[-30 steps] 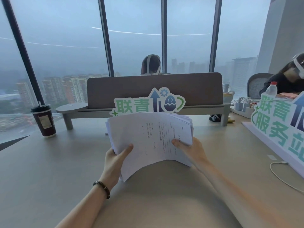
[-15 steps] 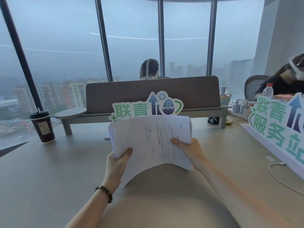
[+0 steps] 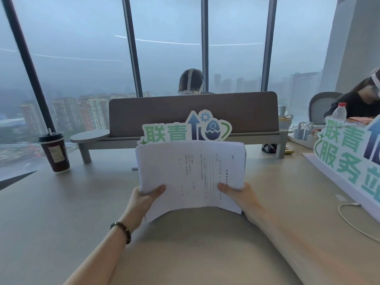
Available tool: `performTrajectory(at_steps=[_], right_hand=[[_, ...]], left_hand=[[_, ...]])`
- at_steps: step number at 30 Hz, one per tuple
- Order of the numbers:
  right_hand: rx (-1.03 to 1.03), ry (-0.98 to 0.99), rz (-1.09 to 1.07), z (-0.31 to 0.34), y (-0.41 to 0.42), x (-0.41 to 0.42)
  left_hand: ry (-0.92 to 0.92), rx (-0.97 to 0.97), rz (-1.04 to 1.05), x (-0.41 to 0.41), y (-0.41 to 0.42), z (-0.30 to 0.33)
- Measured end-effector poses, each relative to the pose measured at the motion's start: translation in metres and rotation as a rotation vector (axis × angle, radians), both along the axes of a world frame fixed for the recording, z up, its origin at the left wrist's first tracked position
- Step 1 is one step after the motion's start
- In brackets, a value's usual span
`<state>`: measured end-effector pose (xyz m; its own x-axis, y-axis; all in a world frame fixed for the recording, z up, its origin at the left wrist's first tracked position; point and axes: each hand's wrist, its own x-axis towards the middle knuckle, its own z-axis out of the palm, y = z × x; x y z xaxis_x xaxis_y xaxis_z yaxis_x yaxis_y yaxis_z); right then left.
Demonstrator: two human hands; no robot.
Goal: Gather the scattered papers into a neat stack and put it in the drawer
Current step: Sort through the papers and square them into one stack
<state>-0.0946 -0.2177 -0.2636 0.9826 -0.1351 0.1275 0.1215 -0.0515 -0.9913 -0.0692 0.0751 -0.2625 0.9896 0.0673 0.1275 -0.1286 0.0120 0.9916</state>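
Note:
A thick stack of white printed papers (image 3: 191, 173) is held up above the beige table (image 3: 61, 212), with its lower edge bowed upward. My left hand (image 3: 144, 200) grips the stack's left side, thumb on the top sheet. My right hand (image 3: 238, 194) grips the right side the same way. The sheets' edges look roughly lined up. No drawer is in view.
A dark paper cup (image 3: 54, 152) with a straw stands at the left. Behind the papers are a green-and-blue sign (image 3: 185, 130) and a grey desk divider (image 3: 193, 112). A large sign (image 3: 349, 157) and a white cable (image 3: 353, 221) lie at the right. Two people sit beyond.
The stack has been squared up and raised slightly. My left hand has shifted further under the left edge, and the view has tilted a little lower.

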Motion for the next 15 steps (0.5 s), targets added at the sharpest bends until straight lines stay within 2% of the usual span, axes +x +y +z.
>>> performTrajectory(at_steps=[7,10,12,15], right_hand=[[-0.139,0.029,-0.031,0.012,-0.007,0.005],[-0.205,0.087,0.005,0.031,-0.016,0.005],[-0.123,0.14,0.074,0.039,-0.022,0.007],[0.205,0.225,0.23,0.048,-0.027,0.009]], left_hand=[[0.02,0.025,-0.038,-0.001,0.004,0.012],[0.124,-0.075,-0.155,-0.004,0.011,0.019],[0.183,-0.156,-0.179,-0.005,0.012,0.023],[0.205,-0.242,-0.148,-0.001,0.007,0.028]])
